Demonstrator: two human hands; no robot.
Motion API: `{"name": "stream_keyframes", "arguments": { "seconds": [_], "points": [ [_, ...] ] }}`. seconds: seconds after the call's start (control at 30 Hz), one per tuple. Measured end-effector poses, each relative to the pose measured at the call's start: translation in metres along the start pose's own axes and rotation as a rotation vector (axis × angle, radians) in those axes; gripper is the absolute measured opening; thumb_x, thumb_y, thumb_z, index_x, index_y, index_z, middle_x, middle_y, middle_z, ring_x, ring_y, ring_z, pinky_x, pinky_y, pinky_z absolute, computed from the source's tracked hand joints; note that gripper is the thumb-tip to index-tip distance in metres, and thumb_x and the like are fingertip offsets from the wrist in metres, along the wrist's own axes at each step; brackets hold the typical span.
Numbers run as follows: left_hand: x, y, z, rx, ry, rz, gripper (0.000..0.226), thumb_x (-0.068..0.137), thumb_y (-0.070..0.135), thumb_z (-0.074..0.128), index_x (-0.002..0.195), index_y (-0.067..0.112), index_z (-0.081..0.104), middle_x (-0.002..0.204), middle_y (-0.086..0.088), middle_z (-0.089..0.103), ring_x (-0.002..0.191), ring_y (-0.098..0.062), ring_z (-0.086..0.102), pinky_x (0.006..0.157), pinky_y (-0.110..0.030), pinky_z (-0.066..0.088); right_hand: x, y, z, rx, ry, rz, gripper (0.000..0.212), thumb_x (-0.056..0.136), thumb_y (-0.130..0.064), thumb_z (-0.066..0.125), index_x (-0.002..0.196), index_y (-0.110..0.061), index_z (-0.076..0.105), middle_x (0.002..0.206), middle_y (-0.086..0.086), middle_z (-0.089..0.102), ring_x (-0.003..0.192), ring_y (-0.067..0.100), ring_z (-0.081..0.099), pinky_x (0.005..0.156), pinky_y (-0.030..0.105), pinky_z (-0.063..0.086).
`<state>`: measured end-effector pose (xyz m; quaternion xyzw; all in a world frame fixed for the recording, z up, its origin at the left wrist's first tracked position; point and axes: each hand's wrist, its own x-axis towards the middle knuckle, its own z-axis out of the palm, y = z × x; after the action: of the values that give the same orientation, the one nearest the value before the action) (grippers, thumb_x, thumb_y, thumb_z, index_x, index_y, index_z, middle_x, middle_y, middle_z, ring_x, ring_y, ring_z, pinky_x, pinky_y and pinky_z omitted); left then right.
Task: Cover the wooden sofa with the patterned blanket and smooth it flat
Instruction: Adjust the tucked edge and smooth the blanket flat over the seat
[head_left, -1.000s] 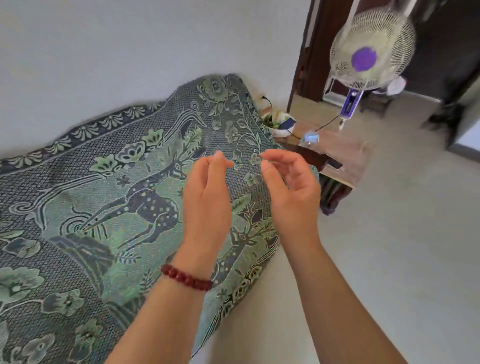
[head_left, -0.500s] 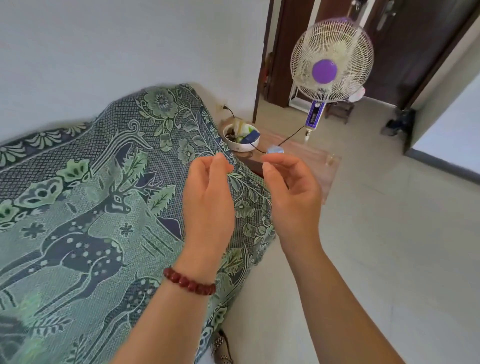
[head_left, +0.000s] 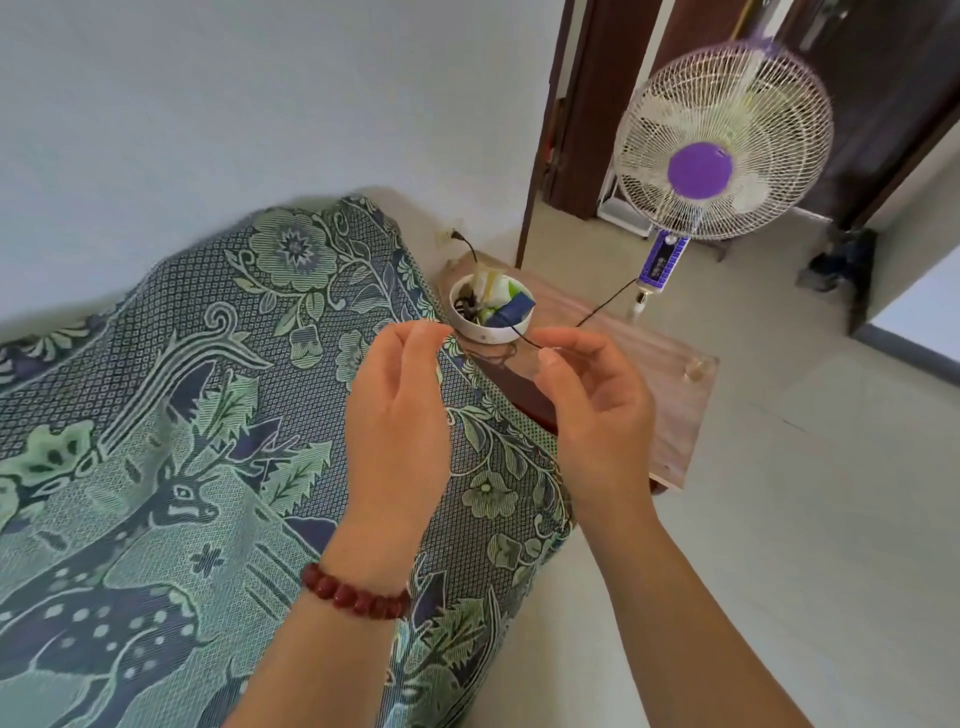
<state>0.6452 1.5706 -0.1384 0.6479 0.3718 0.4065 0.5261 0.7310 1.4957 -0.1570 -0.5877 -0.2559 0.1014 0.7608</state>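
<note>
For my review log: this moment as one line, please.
blanket: spread out; left hand: raised, loosely curled, empty; right hand: same

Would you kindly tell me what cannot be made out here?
Head view:
Wooden sofa: hidden under the green patterned deer blanket.
Blanket's left part: cut by frame edges.
Contents of white round bowl: too small.
Whether left hand or right hand pinches anything: too small.
</note>
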Motion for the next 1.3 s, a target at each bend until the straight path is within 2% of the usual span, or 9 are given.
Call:
{"name": "stream_keyframes", "arguments": {
  "seconds": [0.2,0.47,0.57,0.7,0.77,0.93,1.0,1.17,1.3],
  "points": [
    [0.044,-0.023,0.047,-0.006,0.102,-0.098,0.029,0.094,0.034,0.043,0.097,0.014,0.064,0.085,0.004,0.055,0.072,-0.014,0.053,0.055,-0.005,0.034,0.067,0.041,-0.022,-0.023,-0.051,0.067,0.009,0.08,-0.019,0.061,0.085,-0.023,0.067,0.079,-0.015,0.067,0.078,0.0,0.06,0.075,0.023,0.051],
    [0.078,-0.066,0.152,-0.036,0.358,-0.201,0.027,0.091,0.036,0.048,0.092,0.013,0.063,0.085,0.006,0.058,0.084,-0.02,0.057,0.059,-0.004,0.036,0.166,0.11,-0.066,0.039,-0.275,0.128,0.014,0.081,-0.012,0.06,0.092,-0.007,0.066,0.082,-0.006,0.064,0.077,0.002,0.058,0.072,0.015,0.046],
    [0.089,-0.081,0.196,-0.075,0.418,-0.217,0.034,0.083,0.039,0.045,0.091,0.013,0.063,0.077,0.009,0.057,0.076,-0.013,0.055,0.066,-0.01,0.039,0.192,0.132,-0.079,0.012,-0.385,0.146,0.012,0.081,-0.01,0.059,0.09,-0.013,0.066,0.089,-0.002,0.067,0.082,0.003,0.061,0.074,0.013,0.045],
    [0.099,-0.105,0.217,-0.066,0.419,-0.193,0.037,0.083,0.04,0.044,0.091,0.009,0.062,0.081,-0.007,0.057,0.074,-0.007,0.052,0.069,-0.016,0.043,0.209,0.161,-0.086,0.01,-0.441,0.135,0.016,0.08,-0.005,0.059,0.09,-0.016,0.066,0.097,0.009,0.068,0.086,0.006,0.062,0.074,0.01,0.044],
    [0.1,-0.123,0.215,-0.063,0.428,-0.211,0.039,0.08,0.045,0.044,0.091,0.012,0.063,0.082,-0.004,0.059,0.076,-0.008,0.053,0.068,-0.013,0.041,0.21,0.182,-0.087,0.02,-0.463,0.147,0.015,0.08,-0.006,0.059,0.09,-0.016,0.065,0.097,0.011,0.067,0.086,0.005,0.061,0.073,0.009,0.044],
    [0.094,-0.215,0.205,-0.049,0.443,-0.274,0.033,0.08,0.045,0.041,0.089,0.022,0.063,0.093,0.009,0.065,0.091,-0.013,0.059,0.067,-0.012,0.037,0.189,0.272,-0.089,0.063,-0.467,0.147,0.017,0.08,-0.005,0.058,0.09,-0.017,0.064,0.096,0.004,0.067,0.086,0.005,0.062,0.075,0.011,0.045],
    [0.089,-0.265,0.206,-0.03,0.434,-0.264,0.034,0.08,0.046,0.041,0.089,0.021,0.062,0.092,0.01,0.065,0.091,-0.011,0.059,0.066,-0.011,0.037,0.172,0.323,-0.09,0.057,-0.463,0.132,0.019,0.081,-0.004,0.057,0.092,-0.016,0.065,0.097,-0.001,0.068,0.088,0.006,0.062,0.076,0.013,0.046],
    [0.082,-0.399,0.216,-0.032,0.436,-0.23,0.035,0.079,0.049,0.041,0.088,0.023,0.063,0.085,0.017,0.065,0.091,-0.011,0.06,0.074,-0.027,0.039,0.129,0.456,-0.104,0.073,-0.452,0.062,0.016,0.084,-0.015,0.059,0.097,-0.021,0.066,0.102,-0.001,0.07,0.097,0.015,0.064,0.08,0.016,0.047],
    [0.067,-0.497,0.226,-0.022,0.431,-0.144,0.039,0.08,0.051,0.038,0.093,0.024,0.062,0.09,0.018,0.064,0.089,-0.007,0.06,0.072,-0.022,0.039,0.101,0.553,-0.123,0.083,-0.456,0.032,0.019,0.083,-0.022,0.056,0.096,-0.028,0.068,0.106,-0.002,0.07,0.103,0.016,0.064,0.082,0.019,0.048]
  ]
}}
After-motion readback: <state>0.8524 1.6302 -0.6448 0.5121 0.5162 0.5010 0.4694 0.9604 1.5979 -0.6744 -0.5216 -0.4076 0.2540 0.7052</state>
